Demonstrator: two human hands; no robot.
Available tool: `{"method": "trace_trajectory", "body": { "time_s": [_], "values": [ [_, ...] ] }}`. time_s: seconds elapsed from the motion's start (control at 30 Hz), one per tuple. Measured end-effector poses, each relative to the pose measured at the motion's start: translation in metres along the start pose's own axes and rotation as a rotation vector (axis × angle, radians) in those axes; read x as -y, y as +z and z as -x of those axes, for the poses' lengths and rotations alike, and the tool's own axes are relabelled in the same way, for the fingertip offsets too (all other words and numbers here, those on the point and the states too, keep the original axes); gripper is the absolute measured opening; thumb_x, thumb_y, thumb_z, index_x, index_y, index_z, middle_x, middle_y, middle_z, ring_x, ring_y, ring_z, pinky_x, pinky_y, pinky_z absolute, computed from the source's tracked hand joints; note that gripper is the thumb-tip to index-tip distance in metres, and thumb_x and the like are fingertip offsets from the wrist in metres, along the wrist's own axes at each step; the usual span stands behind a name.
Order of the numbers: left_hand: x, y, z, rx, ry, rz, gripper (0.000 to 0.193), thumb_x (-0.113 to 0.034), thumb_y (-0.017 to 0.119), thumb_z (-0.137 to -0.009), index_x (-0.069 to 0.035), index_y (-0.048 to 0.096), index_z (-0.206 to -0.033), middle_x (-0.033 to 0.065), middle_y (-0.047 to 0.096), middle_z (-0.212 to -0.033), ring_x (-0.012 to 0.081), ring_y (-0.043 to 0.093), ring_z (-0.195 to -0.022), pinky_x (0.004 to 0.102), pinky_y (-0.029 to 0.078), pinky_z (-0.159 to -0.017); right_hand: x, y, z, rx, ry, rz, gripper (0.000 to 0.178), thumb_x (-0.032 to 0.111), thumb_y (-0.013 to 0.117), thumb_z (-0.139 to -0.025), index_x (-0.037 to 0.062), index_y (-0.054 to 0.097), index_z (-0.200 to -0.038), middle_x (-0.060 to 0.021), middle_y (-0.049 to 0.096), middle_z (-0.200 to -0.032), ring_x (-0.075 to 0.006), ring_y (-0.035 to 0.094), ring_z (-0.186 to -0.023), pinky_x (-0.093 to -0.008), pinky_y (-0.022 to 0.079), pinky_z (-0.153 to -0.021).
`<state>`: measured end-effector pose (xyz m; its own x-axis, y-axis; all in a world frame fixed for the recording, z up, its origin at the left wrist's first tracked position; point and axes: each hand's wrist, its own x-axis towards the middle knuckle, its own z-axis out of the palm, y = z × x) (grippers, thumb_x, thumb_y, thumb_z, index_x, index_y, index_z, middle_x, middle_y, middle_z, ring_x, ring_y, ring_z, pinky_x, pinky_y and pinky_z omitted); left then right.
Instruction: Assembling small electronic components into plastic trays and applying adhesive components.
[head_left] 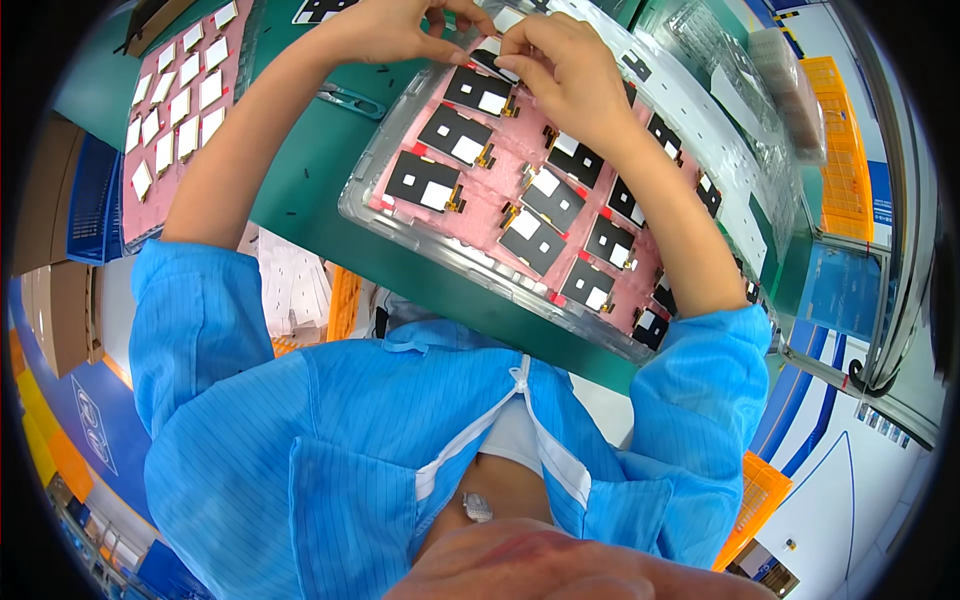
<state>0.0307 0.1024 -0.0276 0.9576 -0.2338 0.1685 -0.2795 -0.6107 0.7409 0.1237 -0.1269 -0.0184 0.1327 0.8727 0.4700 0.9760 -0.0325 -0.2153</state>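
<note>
At the far end of a clear plastic tray [352, 190] lined with pink foam, both my hands meet over one flat black panel [487, 58]. My left hand [400, 30] has its fingers bent, with the thumb at the panel's left edge. My right hand [568, 70] pinches the panel's right side, its fingertips partly covering it. Several similar panels lie in rows in the tray, such as one black panel [410, 175] with a white patch, red tabs and a gold flex connector. My hands hide part of the far rows.
Left on the green table [310, 225] is a pink foam sheet [205, 125] bearing several white panels. A cutter [352, 100] lies beside the tray. A blue bin [92, 200] stands far left. Clear plastic trays [787, 90] are stacked at the right, near an orange crate [843, 150].
</note>
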Motion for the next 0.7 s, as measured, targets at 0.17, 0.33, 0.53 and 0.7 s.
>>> {"method": "trace_trajectory", "body": {
  "time_s": [0.17, 0.33, 0.53, 0.7],
  "values": [
    [0.001, 0.0, -0.002, 0.003, 0.032, -0.033, 0.039, -0.014, 0.083, -0.074, -0.005, 0.073, -0.11, 0.0085, 0.064, -0.093, 0.0189, 0.061, -0.081, 0.0318, 0.05, -0.07, 0.006, 0.003, 0.0, -0.075, 0.074, -0.073, 0.01, 0.013, 0.073, -0.084, 0.0064, 0.066, -0.087, -0.0071, 0.064, -0.076, -0.0269, 0.061, -0.07, -0.0406, 0.048, -0.066],
    [-0.007, -0.003, -0.004, 0.041, -0.02, -0.006, 0.038, -0.015, 0.084, -0.075, -0.005, 0.073, -0.111, 0.0075, 0.064, -0.093, 0.018, 0.061, -0.081, 0.0316, 0.05, -0.07, 0.009, 0.001, -0.008, -0.057, 0.192, -0.068, 0.013, 0.012, 0.07, -0.084, 0.0029, 0.062, -0.084, -0.0167, 0.063, -0.078, -0.0386, 0.061, -0.082, -0.0465, 0.046, -0.073],
    [0.002, 0.005, -0.001, -0.017, -0.005, 0.027, 0.043, -0.019, 0.088, -0.073, -0.004, 0.073, -0.11, 0.0071, 0.063, -0.092, 0.0178, 0.061, -0.081, 0.0311, 0.05, -0.07, 0.014, 0.005, -0.009, -0.076, 0.282, 0.029, 0.014, 0.015, 0.07, -0.085, 0.0027, 0.062, -0.086, -0.0172, 0.064, -0.079, -0.0384, 0.061, -0.081, -0.0467, 0.047, -0.073],
    [-0.003, 0.005, -0.002, -0.032, -0.007, 0.026, 0.04, -0.018, 0.088, -0.072, -0.004, 0.074, -0.107, 0.0081, 0.063, -0.091, 0.0194, 0.062, -0.081, 0.0317, 0.05, -0.072, 0.016, 0.0, -0.006, -0.07, 0.111, 0.035, 0.014, 0.014, 0.071, -0.083, 0.0038, 0.061, -0.085, -0.0153, 0.064, -0.084, -0.0363, 0.06, -0.085, -0.0445, 0.046, -0.076]
  ]
}}
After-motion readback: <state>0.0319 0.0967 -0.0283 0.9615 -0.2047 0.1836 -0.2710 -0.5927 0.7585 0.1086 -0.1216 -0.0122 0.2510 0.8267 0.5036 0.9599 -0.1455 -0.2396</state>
